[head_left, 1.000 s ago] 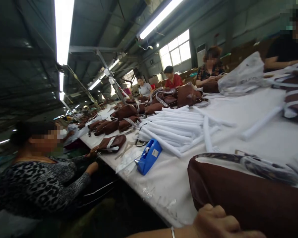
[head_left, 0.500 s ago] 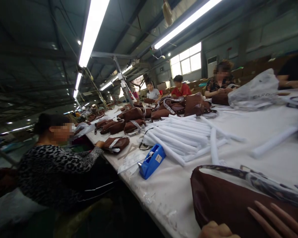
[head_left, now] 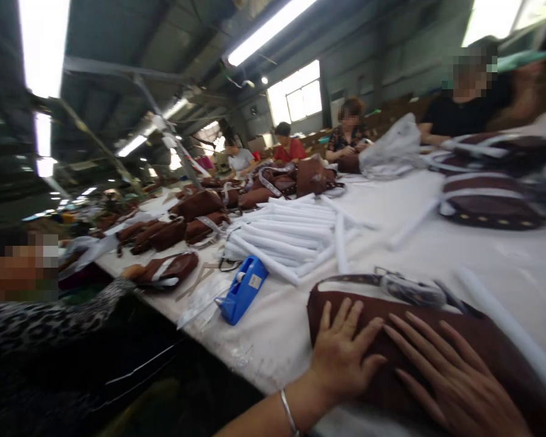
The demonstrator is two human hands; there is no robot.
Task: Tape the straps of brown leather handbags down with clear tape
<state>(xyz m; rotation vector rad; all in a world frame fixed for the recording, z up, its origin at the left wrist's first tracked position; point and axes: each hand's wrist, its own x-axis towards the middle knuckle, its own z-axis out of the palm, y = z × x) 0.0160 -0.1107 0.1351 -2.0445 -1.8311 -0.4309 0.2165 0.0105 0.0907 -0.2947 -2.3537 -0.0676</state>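
A dark brown handbag lies on its side on the table in front of me. Along its far edge runs a strap with a buckle, partly wrapped in clear film. My left hand rests flat on the near left part of the bag, fingers spread. Beside it, my right hand also lies flat on the brown surface with its fingers stretched out. Neither hand grips anything. The bag's near side is partly hidden by my hands.
A blue tape dispenser stands left of the bag. Behind it lies a pile of white padding rolls; another white roll lies right. More brown bags are heaped farther back. A co-worker's sleeve is at left, and several people sit across.
The view has swung to the right. My left hand, earlier curled at the bag's near edge, now lies spread on top. My right hand stays flat on the bag.
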